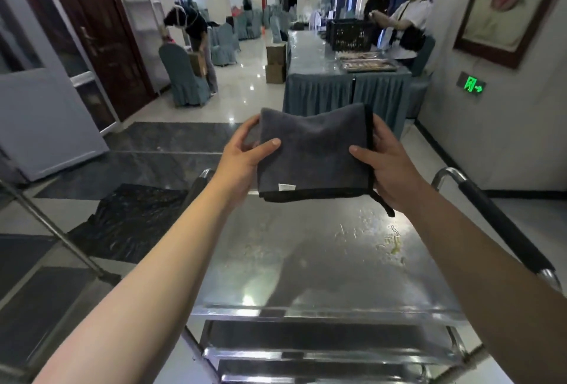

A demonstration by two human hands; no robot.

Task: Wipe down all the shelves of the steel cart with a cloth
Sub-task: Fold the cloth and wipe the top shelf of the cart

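Observation:
A folded grey cloth (pixel 313 153) with black trim and a small white tag is held up above the far half of the steel cart's top shelf (pixel 322 261). My left hand (pixel 242 159) grips its left edge, thumb on the front. My right hand (pixel 386 166) grips its right edge the same way. The top shelf is shiny, with smears and a yellowish spot near its right side. Two lower shelves (pixel 322 350) show at the bottom of the view.
The cart's black-padded handle (pixel 503 227) runs along the right. A black plastic bag (pixel 132 221) lies on the floor to the left. A draped table (pixel 343 89) stands ahead, with people beside it and a covered chair (pixel 184 77) further left.

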